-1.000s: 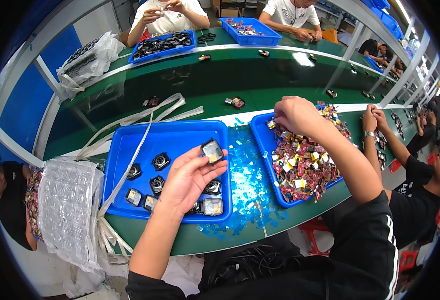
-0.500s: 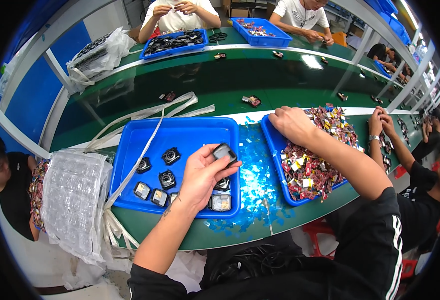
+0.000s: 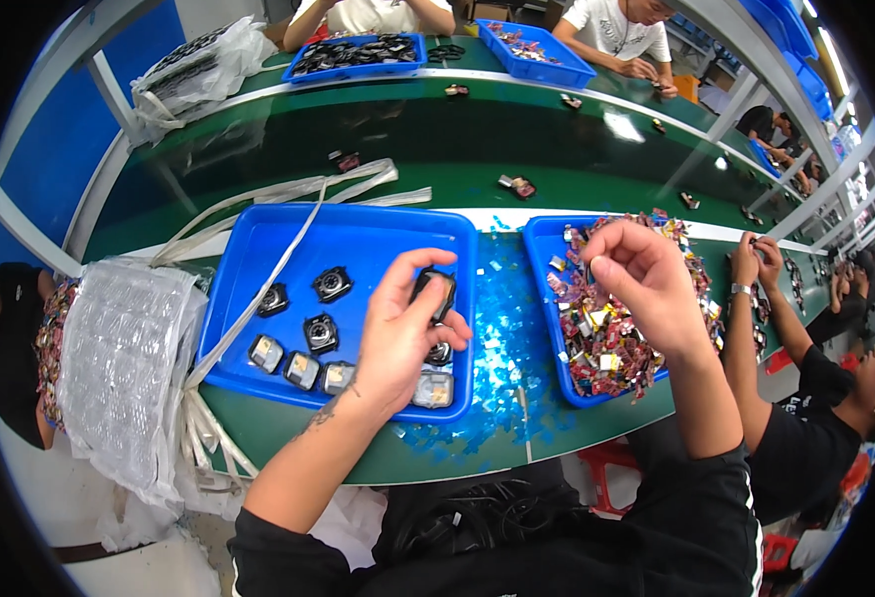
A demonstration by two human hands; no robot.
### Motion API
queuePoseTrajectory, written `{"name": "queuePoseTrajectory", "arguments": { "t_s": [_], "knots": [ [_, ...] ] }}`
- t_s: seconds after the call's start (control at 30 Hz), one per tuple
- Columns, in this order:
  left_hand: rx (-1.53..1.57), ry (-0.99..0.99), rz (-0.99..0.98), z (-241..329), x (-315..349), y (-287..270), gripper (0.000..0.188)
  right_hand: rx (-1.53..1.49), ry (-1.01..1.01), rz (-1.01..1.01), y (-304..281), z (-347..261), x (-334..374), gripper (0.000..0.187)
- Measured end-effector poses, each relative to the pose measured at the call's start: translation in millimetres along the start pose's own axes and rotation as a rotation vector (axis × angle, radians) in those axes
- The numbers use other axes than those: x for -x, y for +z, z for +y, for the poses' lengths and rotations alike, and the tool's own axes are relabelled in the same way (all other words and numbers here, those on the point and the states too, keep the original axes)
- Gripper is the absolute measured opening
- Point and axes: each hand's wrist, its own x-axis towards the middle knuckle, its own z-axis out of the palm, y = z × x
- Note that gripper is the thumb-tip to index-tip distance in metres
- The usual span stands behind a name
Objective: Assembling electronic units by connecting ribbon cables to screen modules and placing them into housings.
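My left hand (image 3: 394,333) is raised over the near right part of a blue tray (image 3: 248,237). Between its thumb and fingers it grips a black watch case (image 3: 444,296), tilted and partly covered by the fingers. Several similar watch cases (image 3: 332,284) lie in that tray, some showing a dark round face, others a pale inside. Over a second blue tray (image 3: 545,343) my right hand (image 3: 646,284) is held up with thumb and forefinger pinched together; what sits in the pinch is too small to make out. A heap of small reddish circuit boards (image 3: 606,338) fills this tray.
Blue film scraps (image 3: 502,348) litter the green bench between the trays. White straps (image 3: 303,234) cross the left tray beside a stack of clear plastic trays (image 3: 124,363). Beyond runs a green conveyor belt (image 3: 417,139) carrying small assemblies. Co-workers sit opposite and at the right.
My right hand has come away from the far left corner of the board tray, rising and turning with its fingers pinched. My left hand has tilted the watch case. The whole view has shifted slightly.
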Motion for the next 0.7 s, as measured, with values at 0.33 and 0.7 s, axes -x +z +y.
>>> {"name": "queuePoseTrajectory", "arguments": {
  "t_s": [0.33,0.7],
  "knots": [
    [-0.580,0.314,-0.170,-18,12,11,0.018,-0.075,-0.002,-0.023,56,19,13,0.006],
    [-0.557,0.342,-0.071,-25,13,11,0.012,0.522,-0.461,0.173,72,30,4,0.008]
  ]
}}
